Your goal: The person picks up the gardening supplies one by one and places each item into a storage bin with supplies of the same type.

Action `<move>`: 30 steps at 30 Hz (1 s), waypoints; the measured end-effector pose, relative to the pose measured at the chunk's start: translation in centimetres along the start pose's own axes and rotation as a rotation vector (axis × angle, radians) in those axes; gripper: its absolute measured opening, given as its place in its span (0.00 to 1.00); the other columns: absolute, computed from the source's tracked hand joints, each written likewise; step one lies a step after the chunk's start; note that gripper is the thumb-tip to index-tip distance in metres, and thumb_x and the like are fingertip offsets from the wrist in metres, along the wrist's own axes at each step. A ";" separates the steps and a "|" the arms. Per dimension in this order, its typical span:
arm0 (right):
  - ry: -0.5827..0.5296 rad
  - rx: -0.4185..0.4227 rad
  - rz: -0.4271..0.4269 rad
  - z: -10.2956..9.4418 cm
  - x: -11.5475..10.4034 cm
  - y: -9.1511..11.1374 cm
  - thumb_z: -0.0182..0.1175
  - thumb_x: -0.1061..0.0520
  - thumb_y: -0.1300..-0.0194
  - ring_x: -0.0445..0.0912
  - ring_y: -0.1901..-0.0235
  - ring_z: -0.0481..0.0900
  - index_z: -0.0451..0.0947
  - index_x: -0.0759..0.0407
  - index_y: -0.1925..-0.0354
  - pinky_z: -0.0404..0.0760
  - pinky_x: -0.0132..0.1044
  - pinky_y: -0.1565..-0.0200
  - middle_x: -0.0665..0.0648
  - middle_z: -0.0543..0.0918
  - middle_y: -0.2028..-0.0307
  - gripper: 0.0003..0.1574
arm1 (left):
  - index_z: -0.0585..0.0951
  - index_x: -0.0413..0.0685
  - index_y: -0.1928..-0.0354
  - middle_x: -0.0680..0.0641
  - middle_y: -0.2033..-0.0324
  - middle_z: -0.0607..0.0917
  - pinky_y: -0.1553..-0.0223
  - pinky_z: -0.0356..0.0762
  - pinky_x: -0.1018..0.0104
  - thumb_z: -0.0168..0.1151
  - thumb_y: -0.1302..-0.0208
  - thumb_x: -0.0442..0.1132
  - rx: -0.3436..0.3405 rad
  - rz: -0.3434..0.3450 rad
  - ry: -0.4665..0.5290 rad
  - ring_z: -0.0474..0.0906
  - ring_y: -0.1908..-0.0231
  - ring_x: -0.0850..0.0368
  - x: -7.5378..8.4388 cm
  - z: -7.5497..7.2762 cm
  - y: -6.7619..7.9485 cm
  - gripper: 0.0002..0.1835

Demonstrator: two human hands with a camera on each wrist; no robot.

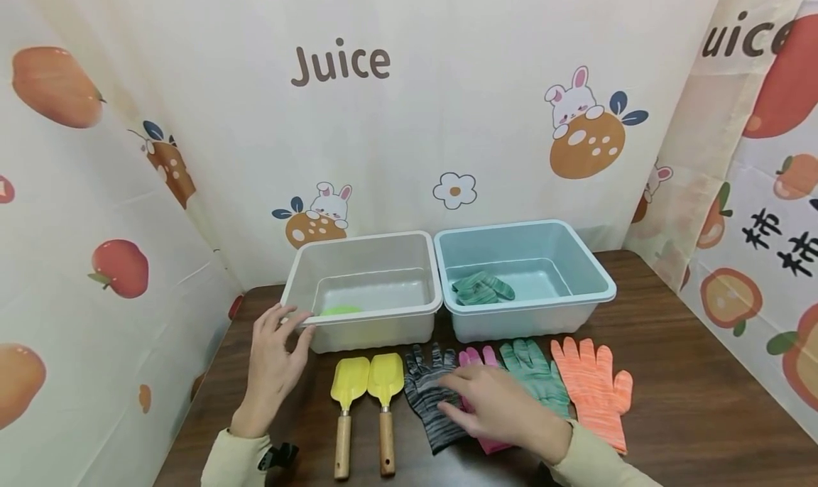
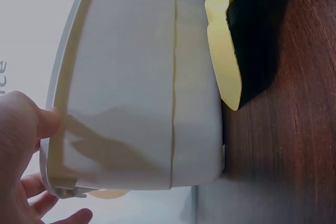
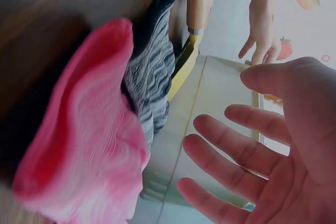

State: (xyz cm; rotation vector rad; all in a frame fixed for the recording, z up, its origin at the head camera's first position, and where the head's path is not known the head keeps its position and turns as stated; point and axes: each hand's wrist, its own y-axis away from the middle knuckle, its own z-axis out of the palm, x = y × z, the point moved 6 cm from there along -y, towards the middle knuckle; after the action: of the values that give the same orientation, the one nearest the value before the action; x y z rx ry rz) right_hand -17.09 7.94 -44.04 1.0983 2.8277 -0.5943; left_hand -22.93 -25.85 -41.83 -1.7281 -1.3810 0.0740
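My left hand (image 1: 276, 359) rests at the front left corner of the whitish bin (image 1: 377, 331), fingers loosely bent at its rim; in the left wrist view the thumb touches the rim. Above the pink glove (image 3: 94, 129) hovers my right hand (image 1: 495, 405), fingers apart and holding nothing. That hand partly covers the pink glove in the head view. Left of it lies a grey-black striped glove (image 1: 428, 395). On its right are a green glove (image 1: 540, 377) and an orange glove (image 1: 591, 387). Two yellow scoops with wooden handles, a left scoop (image 1: 349, 380) and a right scoop (image 1: 385, 379), lie side by side.
A light blue bin (image 1: 524, 320) stands right of the whitish one, with green gloves (image 1: 482, 288) inside. Something bright green (image 1: 341, 309) shows in the whitish bin, partly hidden by its front wall. Behind the dark wooden table (image 1: 677, 373) hangs a fruit-print curtain (image 1: 415, 139).
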 end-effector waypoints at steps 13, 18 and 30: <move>-0.008 -0.034 -0.058 1.1 -1.8 -0.9 0.66 0.44 0.26 0.43 0.54 0.91 0.89 0.50 0.45 0.89 0.42 0.52 0.49 0.92 0.52 0.18 | 0.90 0.40 0.48 0.33 0.41 0.84 0.35 0.68 0.26 0.74 0.34 0.35 -0.015 -0.002 -0.009 0.69 0.31 0.28 0.2 -0.1 0.1 0.13; -0.019 -0.057 -0.077 1.9 -2.4 -1.2 0.65 0.45 0.25 0.43 0.51 0.90 0.88 0.52 0.44 0.89 0.40 0.48 0.49 0.92 0.50 0.19 | 0.90 0.42 0.48 0.33 0.41 0.84 0.35 0.67 0.27 0.74 0.34 0.36 -0.028 0.003 -0.030 0.69 0.31 0.28 0.1 -0.3 0.0 0.13; -0.029 -0.030 -0.114 2.7 -3.7 -2.1 0.66 0.46 0.26 0.39 0.58 0.89 0.88 0.50 0.46 0.88 0.35 0.53 0.47 0.91 0.57 0.17 | 0.90 0.41 0.49 0.32 0.41 0.85 0.35 0.67 0.27 0.74 0.34 0.35 -0.018 0.005 -0.016 0.70 0.32 0.28 0.3 -0.3 0.0 0.13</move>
State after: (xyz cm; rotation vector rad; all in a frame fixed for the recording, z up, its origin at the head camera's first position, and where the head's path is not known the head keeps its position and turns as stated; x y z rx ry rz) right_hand -15.93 3.16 -45.16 0.9212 2.8790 -0.5682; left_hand -22.66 -25.75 -41.52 -1.7498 -1.3929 0.0791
